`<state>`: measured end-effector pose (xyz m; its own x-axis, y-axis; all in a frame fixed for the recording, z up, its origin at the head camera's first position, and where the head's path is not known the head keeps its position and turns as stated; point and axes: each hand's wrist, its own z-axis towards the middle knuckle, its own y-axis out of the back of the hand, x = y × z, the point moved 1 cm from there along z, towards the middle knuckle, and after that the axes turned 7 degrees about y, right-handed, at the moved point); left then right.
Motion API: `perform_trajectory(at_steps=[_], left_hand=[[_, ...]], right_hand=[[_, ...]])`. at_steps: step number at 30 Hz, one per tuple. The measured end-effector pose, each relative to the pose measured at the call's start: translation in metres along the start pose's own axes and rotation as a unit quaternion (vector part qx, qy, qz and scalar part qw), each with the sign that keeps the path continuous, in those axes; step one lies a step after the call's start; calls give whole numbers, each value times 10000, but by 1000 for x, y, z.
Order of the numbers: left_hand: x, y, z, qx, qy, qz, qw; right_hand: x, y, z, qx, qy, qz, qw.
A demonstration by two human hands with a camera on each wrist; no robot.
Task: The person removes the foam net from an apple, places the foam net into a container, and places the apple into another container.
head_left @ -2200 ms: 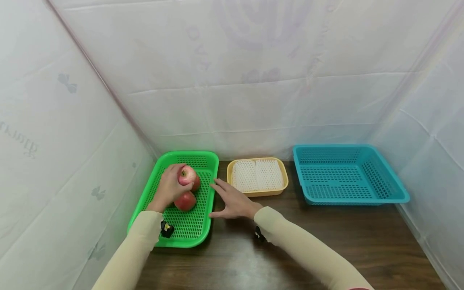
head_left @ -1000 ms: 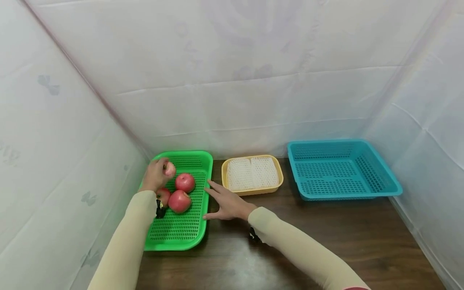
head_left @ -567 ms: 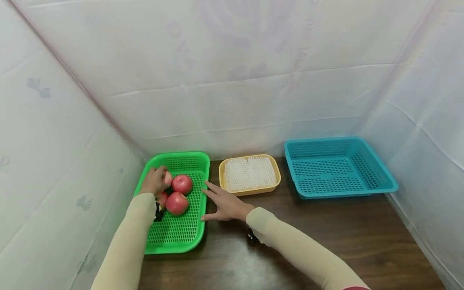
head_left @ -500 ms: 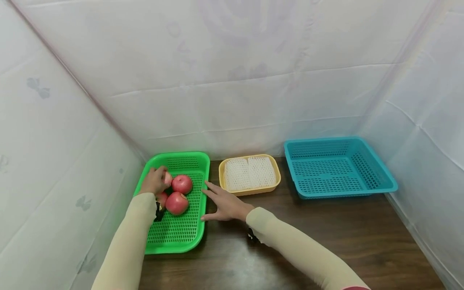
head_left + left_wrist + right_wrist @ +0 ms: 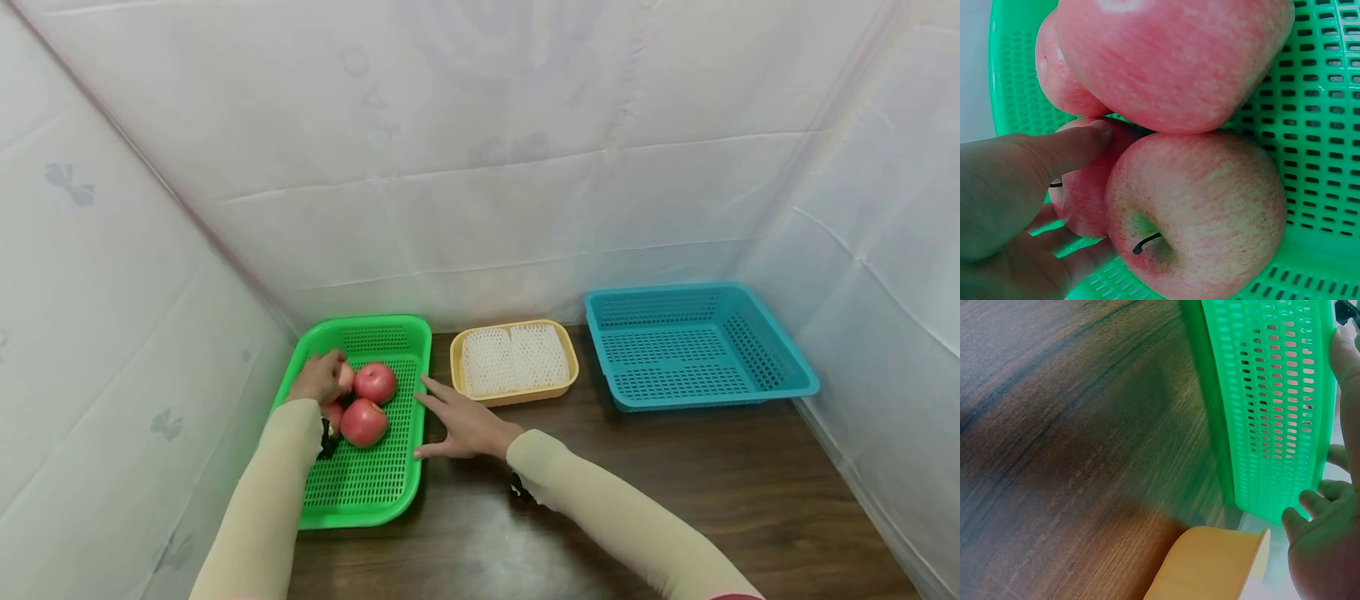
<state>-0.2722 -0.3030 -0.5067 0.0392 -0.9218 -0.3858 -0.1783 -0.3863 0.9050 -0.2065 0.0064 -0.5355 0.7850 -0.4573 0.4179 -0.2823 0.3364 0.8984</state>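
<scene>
In the head view, my left hand (image 5: 318, 380) is inside the green basket (image 5: 352, 515), gripping a red apple (image 5: 345, 377) low near the back left. The left wrist view shows the thumb along the top of that apple (image 5: 1085, 200) and the fingers behind and under it. Crowded against it are several other apples, among them a rear apple (image 5: 376, 383), a front apple (image 5: 364, 423) and one partly hidden by my wrist (image 5: 331, 414). My right hand (image 5: 467, 425) touches the basket's right rim, its fingers spread and fairly straight.
A small yellow basket (image 5: 517, 400) with white foam netting sleeves (image 5: 516, 360) stands right of the green one. Farther right is a blue basket (image 5: 690, 358). All stand on a dark wooden table (image 5: 585, 533), with pale sheeting (image 5: 480, 217) behind and at both sides.
My left hand has carried the apple left and lowered it beside the others, settling over the last half second. My right hand stays at the rim. The head view has shifted slightly.
</scene>
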Motion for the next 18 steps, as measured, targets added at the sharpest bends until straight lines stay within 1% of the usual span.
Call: perform_trajectory(at_steps=[3,8,18], left_hand=[[1,1,0,-5,18,-80,10000],[2,3,0,-100,-40,-162,9998],[6,-3,-1,-204,-61,-168,9996]], right_hand=[[0,0,0,12,10,22,10000],[-2,-1,2,-9,-5,-22,10000],[-7,-5,1,-49,103,-109,9999]])
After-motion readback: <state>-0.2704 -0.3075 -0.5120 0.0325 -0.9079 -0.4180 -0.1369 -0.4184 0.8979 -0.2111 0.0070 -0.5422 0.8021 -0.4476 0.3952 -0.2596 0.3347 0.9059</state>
